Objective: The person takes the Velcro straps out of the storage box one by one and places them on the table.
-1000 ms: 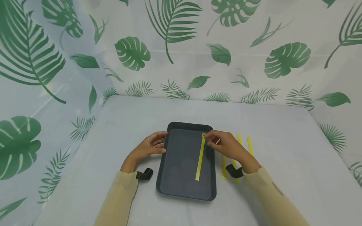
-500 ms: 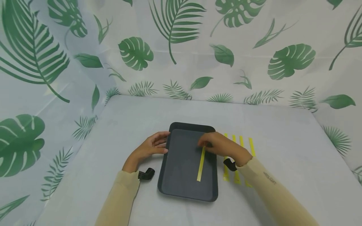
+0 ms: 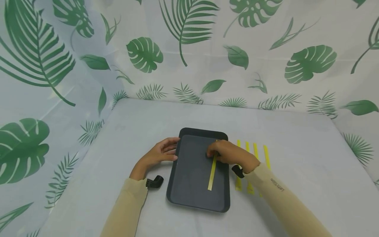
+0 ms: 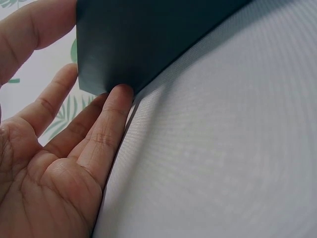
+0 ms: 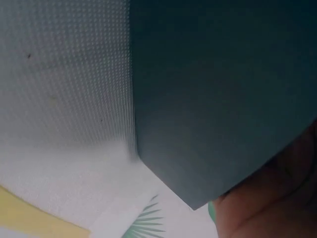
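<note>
A dark grey rectangular tray (image 3: 195,171) lies on the white table. Inside it, near the right side, a narrow yellow strip (image 3: 212,177) lies lengthwise. My right hand (image 3: 228,152) reaches over the tray's right rim, its fingers bent at the strip's upper part. The fingertips are hidden, so a pinch on the strip cannot be told from a touch. Loosely spread, the fingers of my left hand (image 3: 158,154) rest against the tray's left side. In the left wrist view, fingertips (image 4: 121,94) touch the outer wall. The right wrist view shows mostly the tray's outer wall (image 5: 213,109).
Several more yellow strips (image 3: 266,154) lie roughly parallel on the table to the tray's right, partly under my right forearm. A leaf-patterned cloth (image 3: 213,65) rises behind the table and at its sides. A black camera mount (image 3: 155,182) sits at my left wrist.
My right hand has moved left and slightly down, from the strip's top end further over the tray. Left hand, tray and strip stay in place; the view has shifted slightly.
</note>
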`<control>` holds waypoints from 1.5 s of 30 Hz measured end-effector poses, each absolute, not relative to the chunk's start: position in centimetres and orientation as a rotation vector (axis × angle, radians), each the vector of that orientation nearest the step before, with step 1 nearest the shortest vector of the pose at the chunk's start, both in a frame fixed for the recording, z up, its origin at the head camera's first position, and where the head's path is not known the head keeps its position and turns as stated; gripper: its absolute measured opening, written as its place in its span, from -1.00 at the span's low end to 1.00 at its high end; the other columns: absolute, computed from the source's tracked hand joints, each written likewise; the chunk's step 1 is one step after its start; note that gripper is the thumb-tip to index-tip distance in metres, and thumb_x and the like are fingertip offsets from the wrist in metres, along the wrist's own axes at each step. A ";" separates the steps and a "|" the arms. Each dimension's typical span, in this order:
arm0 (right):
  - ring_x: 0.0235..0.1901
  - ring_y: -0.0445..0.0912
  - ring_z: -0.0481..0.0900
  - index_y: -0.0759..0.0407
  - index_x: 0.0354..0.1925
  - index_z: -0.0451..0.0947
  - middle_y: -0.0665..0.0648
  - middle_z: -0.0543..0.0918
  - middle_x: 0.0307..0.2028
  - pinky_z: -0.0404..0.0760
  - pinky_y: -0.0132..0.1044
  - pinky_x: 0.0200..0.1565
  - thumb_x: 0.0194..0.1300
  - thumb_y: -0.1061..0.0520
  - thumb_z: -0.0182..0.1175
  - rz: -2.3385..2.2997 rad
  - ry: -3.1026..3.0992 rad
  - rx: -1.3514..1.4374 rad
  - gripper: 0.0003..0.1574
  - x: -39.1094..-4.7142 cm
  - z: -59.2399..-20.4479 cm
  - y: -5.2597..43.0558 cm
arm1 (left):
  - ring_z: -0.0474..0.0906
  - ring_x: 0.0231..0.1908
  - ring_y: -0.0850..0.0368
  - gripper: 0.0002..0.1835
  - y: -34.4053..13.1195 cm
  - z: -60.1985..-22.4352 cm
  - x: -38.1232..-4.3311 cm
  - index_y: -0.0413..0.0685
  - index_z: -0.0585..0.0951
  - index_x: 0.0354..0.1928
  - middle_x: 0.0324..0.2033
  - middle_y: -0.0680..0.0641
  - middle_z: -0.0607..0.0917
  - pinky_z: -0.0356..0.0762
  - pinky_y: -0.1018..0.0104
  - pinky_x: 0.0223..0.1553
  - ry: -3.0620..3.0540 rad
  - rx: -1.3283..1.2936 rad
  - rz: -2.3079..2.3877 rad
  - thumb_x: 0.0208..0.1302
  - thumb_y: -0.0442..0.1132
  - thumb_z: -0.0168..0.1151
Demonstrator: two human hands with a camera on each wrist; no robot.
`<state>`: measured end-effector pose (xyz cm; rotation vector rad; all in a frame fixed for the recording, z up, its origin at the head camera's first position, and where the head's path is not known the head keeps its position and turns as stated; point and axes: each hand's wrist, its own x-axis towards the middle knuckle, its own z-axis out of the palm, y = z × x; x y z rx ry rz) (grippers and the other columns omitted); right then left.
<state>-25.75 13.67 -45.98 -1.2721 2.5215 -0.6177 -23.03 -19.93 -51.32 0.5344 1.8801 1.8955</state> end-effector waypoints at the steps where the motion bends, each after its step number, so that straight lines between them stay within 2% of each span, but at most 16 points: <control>1: -0.20 -0.10 0.69 0.16 -0.21 0.76 0.00 0.77 -0.23 0.75 -0.20 -0.12 0.17 0.57 0.46 -0.608 2.530 -1.265 -0.63 -25.7 -46.0 13.7 | 0.22 0.58 -0.39 -0.06 -19.9 -51.3 -23.0 -0.40 0.24 0.61 0.58 -0.42 0.29 0.40 0.10 0.54 1.880 0.534 1.896 0.30 -0.37 0.55; 8: -0.32 -0.16 0.53 0.14 -0.30 0.73 -0.02 0.71 -0.34 0.65 -0.28 -0.26 0.17 0.64 0.39 -0.639 2.532 -1.284 -0.58 -25.8 -46.2 13.7 | 0.22 0.58 -0.39 -0.06 -19.6 -51.1 -23.1 -0.40 0.24 0.61 0.57 -0.43 0.29 0.39 0.09 0.55 1.874 0.538 1.902 0.30 -0.38 0.53; 15: -0.31 -0.16 0.41 0.08 -0.36 0.70 -0.07 0.67 -0.38 0.55 -0.27 -0.23 0.11 0.66 0.39 -0.655 2.527 -1.238 -0.52 -25.6 -46.2 13.9 | 0.23 0.57 -0.39 -0.08 -19.5 -51.1 -23.1 -0.40 0.24 0.62 0.57 -0.43 0.30 0.41 0.12 0.53 1.874 0.529 1.898 0.30 -0.44 0.50; 22: -0.31 -0.23 0.55 0.17 -0.22 0.81 -0.04 0.71 -0.30 0.68 -0.30 -0.24 0.24 0.58 0.38 -0.811 2.477 -1.262 -0.64 -25.2 -45.6 14.0 | 0.23 0.57 -0.40 -0.09 -19.5 -50.9 -23.1 -0.42 0.22 0.62 0.57 -0.45 0.28 0.43 0.13 0.52 1.879 0.542 1.895 0.32 -0.43 0.48; 28: -0.18 -0.08 0.71 0.24 -0.10 0.84 0.04 0.74 -0.19 0.76 -0.25 -0.14 0.31 0.52 0.39 -0.946 2.451 -1.295 -0.70 -24.7 -44.9 14.2 | 0.22 0.58 -0.39 -0.09 -19.6 -51.0 -23.1 -0.40 0.22 0.62 0.58 -0.43 0.28 0.42 0.14 0.52 1.880 0.553 1.898 0.33 -0.42 0.49; 31: -0.13 -0.05 0.72 0.24 -0.06 0.85 0.04 0.73 -0.16 0.76 -0.25 -0.12 0.33 0.50 0.39 -0.996 2.456 -1.305 -0.70 -24.3 -44.7 14.4 | 0.22 0.58 -0.39 -0.08 -19.6 -51.1 -23.1 -0.40 0.23 0.62 0.58 -0.43 0.28 0.42 0.14 0.53 1.880 0.548 1.900 0.33 -0.41 0.51; 38: -0.16 -0.09 0.67 0.23 -0.05 0.84 0.06 0.74 -0.14 0.72 -0.24 -0.17 0.31 0.49 0.42 -1.267 2.429 -1.306 -0.69 -23.2 -44.4 15.0 | 0.23 0.58 -0.37 -0.09 -19.6 -51.2 -23.0 -0.39 0.24 0.62 0.58 -0.42 0.30 0.43 0.16 0.52 1.892 0.529 1.895 0.32 -0.45 0.49; 45: -0.20 -0.17 0.70 0.42 -0.06 0.70 0.21 0.71 -0.17 0.76 -0.32 -0.11 0.40 0.50 0.32 -1.535 2.249 -1.142 -0.83 -22.3 -43.9 15.7 | 0.24 0.57 -0.37 -0.09 -19.6 -51.1 -22.9 -0.39 0.24 0.62 0.57 -0.42 0.30 0.43 0.15 0.52 1.884 0.517 1.902 0.32 -0.42 0.50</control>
